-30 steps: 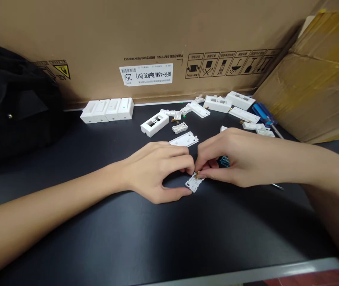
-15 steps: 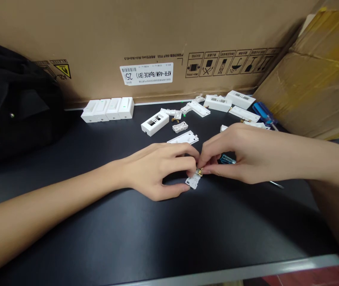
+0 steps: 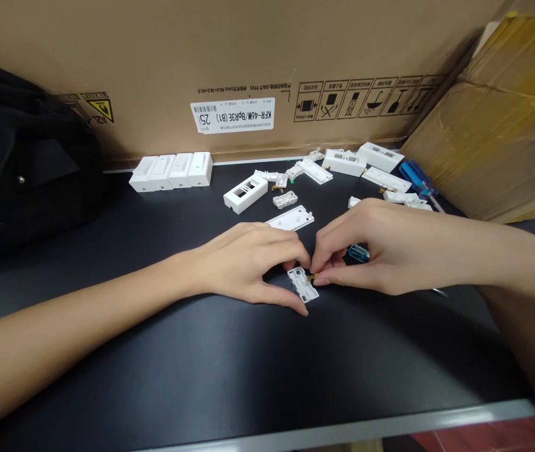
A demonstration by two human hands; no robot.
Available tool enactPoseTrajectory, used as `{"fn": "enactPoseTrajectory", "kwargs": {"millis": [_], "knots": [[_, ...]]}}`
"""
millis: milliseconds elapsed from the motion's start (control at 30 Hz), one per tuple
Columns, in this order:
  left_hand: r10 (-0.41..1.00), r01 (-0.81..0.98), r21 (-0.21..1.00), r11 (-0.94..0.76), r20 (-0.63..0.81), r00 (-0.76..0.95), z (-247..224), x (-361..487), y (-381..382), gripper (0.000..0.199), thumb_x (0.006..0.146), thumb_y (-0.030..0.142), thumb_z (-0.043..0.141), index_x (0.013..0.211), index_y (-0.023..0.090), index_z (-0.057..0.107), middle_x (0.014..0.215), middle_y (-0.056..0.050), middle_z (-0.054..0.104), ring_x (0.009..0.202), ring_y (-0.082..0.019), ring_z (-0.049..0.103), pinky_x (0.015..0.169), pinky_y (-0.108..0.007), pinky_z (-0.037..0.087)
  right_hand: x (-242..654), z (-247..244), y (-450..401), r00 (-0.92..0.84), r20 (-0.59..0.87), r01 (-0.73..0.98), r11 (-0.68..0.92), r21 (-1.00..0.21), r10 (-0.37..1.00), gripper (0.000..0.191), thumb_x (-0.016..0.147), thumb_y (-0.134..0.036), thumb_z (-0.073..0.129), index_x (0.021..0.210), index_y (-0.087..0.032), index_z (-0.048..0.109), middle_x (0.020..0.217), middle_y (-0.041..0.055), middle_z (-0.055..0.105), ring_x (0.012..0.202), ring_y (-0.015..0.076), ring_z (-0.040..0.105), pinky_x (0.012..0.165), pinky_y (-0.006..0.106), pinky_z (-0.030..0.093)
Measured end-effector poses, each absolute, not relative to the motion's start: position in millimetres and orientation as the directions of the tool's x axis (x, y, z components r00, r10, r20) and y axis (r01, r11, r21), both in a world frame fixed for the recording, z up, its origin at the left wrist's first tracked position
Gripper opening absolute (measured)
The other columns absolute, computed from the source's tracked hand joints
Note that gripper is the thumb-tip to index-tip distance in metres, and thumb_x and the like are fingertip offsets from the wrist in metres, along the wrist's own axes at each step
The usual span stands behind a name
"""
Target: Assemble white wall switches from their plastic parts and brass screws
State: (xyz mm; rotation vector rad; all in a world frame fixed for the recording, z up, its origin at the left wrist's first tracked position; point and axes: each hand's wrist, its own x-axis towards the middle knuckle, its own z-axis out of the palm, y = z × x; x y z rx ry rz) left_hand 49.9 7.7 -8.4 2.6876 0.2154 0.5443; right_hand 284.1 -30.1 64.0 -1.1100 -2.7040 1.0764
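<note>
A small white plastic switch part point(image 3: 301, 284) with round recesses lies flat on the dark table, between my hands. My left hand point(image 3: 253, 260) curves around its left side, thumb and fingers apart; whether a fingertip touches it I cannot tell. The thumb and index finger of my right hand point(image 3: 361, 248) pinch a small brass contact piece point(image 3: 312, 278) at the part's right edge. Beneath my right palm shows the translucent blue handle of a screwdriver point(image 3: 358, 253). Its metal tip appears past the wrist; whether the palm holds it is hidden.
Behind my hands lie a white base plate point(image 3: 291, 218), a white switch housing point(image 3: 245, 193) and a small white block point(image 3: 285, 199). Several assembled switches point(image 3: 170, 172) stand in a row. More housings point(image 3: 344, 162), a blue screwdriver point(image 3: 415, 177), a black bag point(image 3: 27, 157) and cardboard boxes point(image 3: 145, 56) border the workspace.
My left thumb and fingers have spread away from the white part, which now lies turned and more fully visible. My right hand still pinches the brass piece, moved slightly lower.
</note>
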Motion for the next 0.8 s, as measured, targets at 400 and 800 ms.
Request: {"fn": "enactPoseTrajectory", "kwargs": {"millis": [400, 800], "knots": [[0.2, 0.062, 0.353, -0.934, 0.371, 0.907, -7.9, 50.8, 7.8, 0.042, 0.091, 0.061, 0.068, 0.089, 0.019, 0.067, 0.083, -0.002, 0.068, 0.072, -0.014, 0.063, 0.065, -0.026, 0.043, 278.9, 59.8, -32.8, -0.767, -0.254, 0.601, 0.522, -0.606, 0.589, 0.021, 0.087, -0.02, 0.065, 0.093, -0.027, 0.083, 0.078, -0.0035, 0.078, 0.062, 0.0121, 0.066, 0.059, 0.024, 0.047], [0.215, 0.088, 0.331, -0.939, 0.369, 0.905, -7.4, 50.7, 6.2, 0.045, 0.09, 0.064, 0.068, 0.09, 0.019, 0.07, 0.079, -0.001, 0.067, 0.069, -0.013, 0.06, 0.064, -0.026, 0.042, 277.5, 59.4, -35.4, -0.754, -0.235, 0.616, 0.538, -0.575, 0.613, 0.018, 0.084, -0.017, 0.065, 0.086, -0.025, 0.081, 0.07, -0.005, 0.075, 0.056, 0.0104, 0.061, 0.055, 0.023, 0.042]]}}
